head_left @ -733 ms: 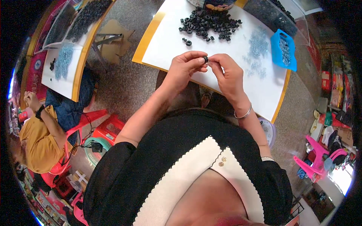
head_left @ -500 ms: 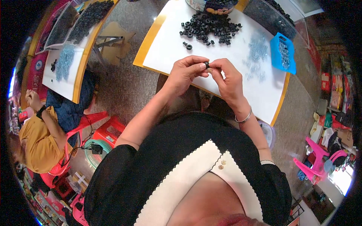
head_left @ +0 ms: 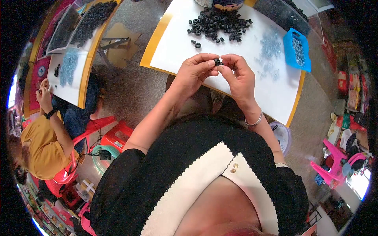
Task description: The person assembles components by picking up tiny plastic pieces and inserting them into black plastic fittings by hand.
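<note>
My left hand (head_left: 195, 70) and my right hand (head_left: 238, 76) meet above the near edge of a white table (head_left: 244, 84), and both pinch one small black ring part (head_left: 217, 62) between their fingertips. A silver bangle sits on my right wrist. Farther back on the table lies a heap of several black rings (head_left: 220, 24), with one stray ring (head_left: 197, 45) nearer my hands. Small clear blue pieces (head_left: 269, 47) are scattered to the right of the heap.
A blue tray (head_left: 297, 49) with small pieces stands at the table's right. To the left, another person in a yellow top (head_left: 39, 137) sits at a second table (head_left: 67, 70) with trays of black parts. Red stools (head_left: 114, 135) and pink chairs (head_left: 338, 165) stand on the floor.
Both hands stay together on the small black ring, with the fingers shifting slightly around it. Nothing else has moved.
</note>
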Available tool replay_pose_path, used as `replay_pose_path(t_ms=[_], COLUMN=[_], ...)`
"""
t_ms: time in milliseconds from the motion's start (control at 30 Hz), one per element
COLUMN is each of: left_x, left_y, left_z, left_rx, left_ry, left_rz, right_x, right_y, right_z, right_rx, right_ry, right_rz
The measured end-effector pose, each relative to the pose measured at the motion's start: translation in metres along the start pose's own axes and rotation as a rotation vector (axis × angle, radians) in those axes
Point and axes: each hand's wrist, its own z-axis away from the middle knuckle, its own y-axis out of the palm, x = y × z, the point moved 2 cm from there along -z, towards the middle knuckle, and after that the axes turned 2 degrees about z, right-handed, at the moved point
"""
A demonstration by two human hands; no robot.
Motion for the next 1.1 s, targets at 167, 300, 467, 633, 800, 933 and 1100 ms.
replay_pose_path(t_ms=[167,300,467,633,800,933,1100], left_x=[-0.001,-0.002,-0.004,-0.006,0.005,0.006,0.000], left_y=[0.000,0.000,-0.002,-0.003,-0.011,-0.007,-0.008], left_z=[0.001,0.000,0.000,0.000,-0.004,-0.003,-0.003], left_rx=[0.014,0.025,0.002,-0.002,0.041,0.082,0.090], left_ry=[-0.010,-0.001,0.017,0.007,-0.082,-0.097,-0.183], left_rz=[0.071,0.032,-0.037,-0.124,-0.028,-0.019,-0.104], right_x=[0.003,0.001,0.005,-0.004,-0.011,-0.014,-0.012], right_y=[-0.002,-0.003,0.000,-0.003,-0.004,-0.004,-0.004], right_z=[-0.001,-0.001,-0.001,-0.002,-0.001,0.001,0.000], right_rx=[-0.005,0.003,0.018,0.063,0.062,0.044,0.077], right_ry=[-0.066,-0.100,-0.173,-0.215,-0.254,-0.290,-0.363], right_rz=[0.006,0.039,0.142,0.159,0.159,0.213,0.337])
